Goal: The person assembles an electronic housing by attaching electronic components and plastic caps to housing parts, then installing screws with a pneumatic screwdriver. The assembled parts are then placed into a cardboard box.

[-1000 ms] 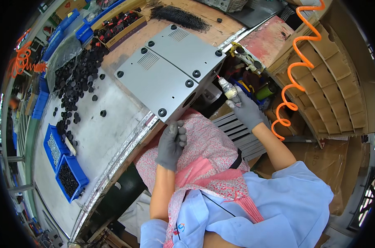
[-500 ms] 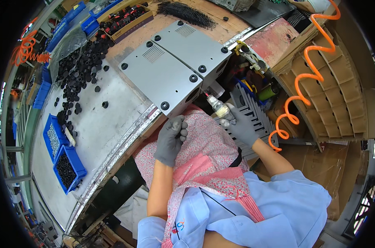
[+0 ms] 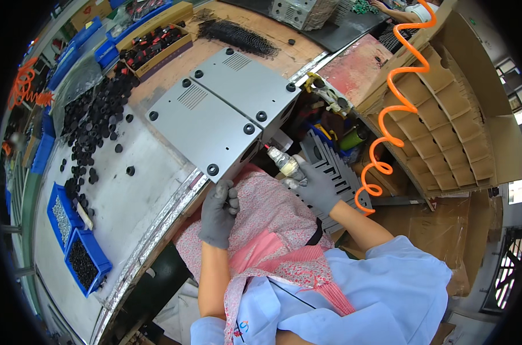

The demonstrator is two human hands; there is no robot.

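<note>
Two grey metal cases [image 3: 209,125] lie side by side at the table edge, each with black round feet and vent slots on its upturned face. My left hand [image 3: 218,213], in a grey glove, is closed just below the near corner of the nearer case. Its fingertips are pressed together, and anything they hold is too small or hidden to name. My gloved right hand [image 3: 318,187] grips a tape-wrapped power screwdriver [image 3: 285,163]. The driver's red-marked tip points toward the near right end of the cases, apart from them.
Loose black rubber feet [image 3: 97,118] are heaped on the left. Blue bins hold silver screws [image 3: 61,218] and black screws [image 3: 81,262]. An orange coiled hose [image 3: 391,138] hangs at right before a divided cardboard box [image 3: 439,121]. Slotted grey metal parts [image 3: 330,164] stand beyond my right hand. Another person's arm [image 3: 396,12] shows at the far right.
The whole view has shifted, so the table and cases sit lower and further left. Both hands keep about the same places beside the cases, and the grip on the screwdriver is unchanged.
</note>
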